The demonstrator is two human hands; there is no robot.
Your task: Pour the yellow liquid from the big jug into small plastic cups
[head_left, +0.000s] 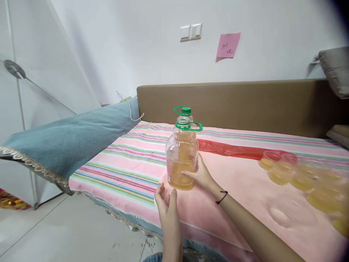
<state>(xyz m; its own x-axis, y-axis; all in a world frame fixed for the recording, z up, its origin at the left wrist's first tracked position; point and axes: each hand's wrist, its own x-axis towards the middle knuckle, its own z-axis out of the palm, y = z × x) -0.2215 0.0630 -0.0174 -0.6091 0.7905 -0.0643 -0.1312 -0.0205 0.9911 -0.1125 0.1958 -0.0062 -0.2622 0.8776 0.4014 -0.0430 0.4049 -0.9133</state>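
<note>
A clear plastic jug (181,163), uncapped and with a green carry ring at its neck, stands upright on the pink cloth. Yellow-amber liquid fills roughly its lower half. My right hand (201,173) grips the jug's right side, thumb across the front and the other fingers partly hidden behind. Just below and left of the jug, my left hand (165,200) is open, fingers apart and holding nothing. Directly behind stands a second jug, mostly hidden, with a green cap (186,110) on it.
Several clear plastic cups (302,178) with yellow liquid stand at the right, blurred. Nearer me is a clear, empty-looking cup (291,211). A red plastic strip (231,148) runs behind the pink cloth (231,193). A brown backrest (231,105) and blue-covered armrest (73,131) border the seat.
</note>
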